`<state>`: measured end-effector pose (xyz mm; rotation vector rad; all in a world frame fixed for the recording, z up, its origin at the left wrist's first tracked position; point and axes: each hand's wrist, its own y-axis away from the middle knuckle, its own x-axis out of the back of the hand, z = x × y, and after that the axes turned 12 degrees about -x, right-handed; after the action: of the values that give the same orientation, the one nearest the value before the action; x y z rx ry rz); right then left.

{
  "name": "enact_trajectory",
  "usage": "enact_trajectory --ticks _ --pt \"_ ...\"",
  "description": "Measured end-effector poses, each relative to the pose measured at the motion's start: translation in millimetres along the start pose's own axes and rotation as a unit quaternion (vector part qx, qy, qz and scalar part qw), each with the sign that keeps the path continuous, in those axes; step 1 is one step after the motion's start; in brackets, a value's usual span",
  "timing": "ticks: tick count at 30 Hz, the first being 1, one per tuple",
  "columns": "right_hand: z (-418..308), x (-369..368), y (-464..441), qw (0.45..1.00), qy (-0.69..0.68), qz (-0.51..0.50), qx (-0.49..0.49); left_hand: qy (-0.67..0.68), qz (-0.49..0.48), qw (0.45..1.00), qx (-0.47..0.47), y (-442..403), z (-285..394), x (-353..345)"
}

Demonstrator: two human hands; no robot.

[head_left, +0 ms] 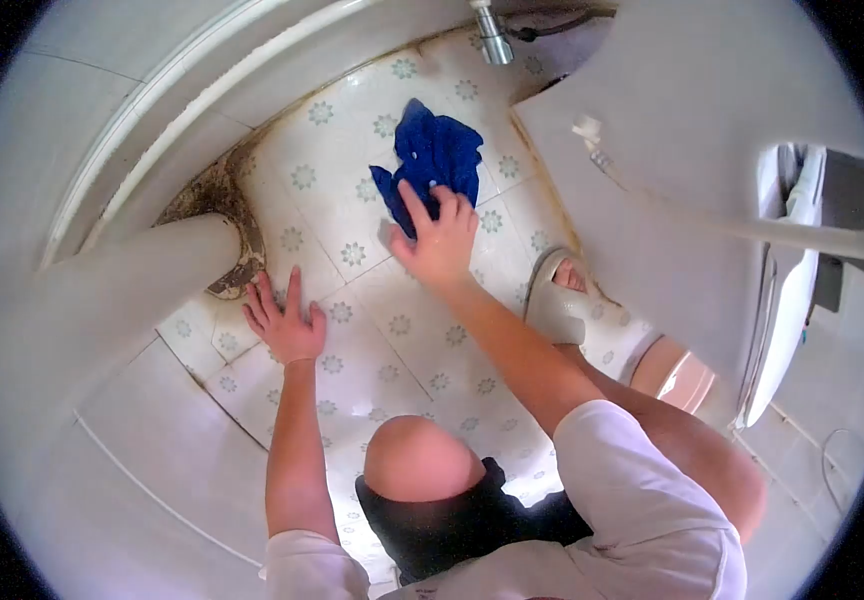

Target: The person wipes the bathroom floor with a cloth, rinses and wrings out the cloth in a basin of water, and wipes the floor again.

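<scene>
A crumpled dark blue cloth [439, 147] lies on the tiled floor [389, 325], which has small green flower prints. My right hand [440, 240] reaches over the near edge of the cloth, fingers extended and somewhat apart, fingertips resting on it; no closed grip shows. To the left, my left hand [288, 325] is spread open with its fingers on the floor. Its fingertips are close to the dirty base [242, 265] of a thick white pipe [177, 255]. Nothing is in the left hand.
Brown grime runs along the floor edges. White pipes [202, 95] curve along the upper left wall. A metal fitting [493, 38] hangs at the top. My sandalled foot [558, 295] stands at right, beside a white panel [672, 220]. A pinkish-brown object [674, 373] sits behind my leg.
</scene>
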<state>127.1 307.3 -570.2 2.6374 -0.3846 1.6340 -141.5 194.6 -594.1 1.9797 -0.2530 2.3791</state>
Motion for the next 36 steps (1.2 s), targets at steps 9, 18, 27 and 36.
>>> enact_trajectory --ticks 9,18,27,36 --pt "8 -10 -39 0.995 0.085 -0.034 -0.029 -0.023 -0.014 1.000 -0.003 4 2 -2" --pt "97 24 36 0.990 0.126 0.029 -0.053 -0.050 -0.006 0.999 -0.022 5 0 -6" --pt "199 83 137 0.955 0.207 0.041 -0.210 -0.062 -0.026 0.997 -0.023 7 0 -6" --pt "208 85 178 0.931 0.175 0.123 -0.297 -0.079 -0.021 0.996 -0.025 10 -1 -10"
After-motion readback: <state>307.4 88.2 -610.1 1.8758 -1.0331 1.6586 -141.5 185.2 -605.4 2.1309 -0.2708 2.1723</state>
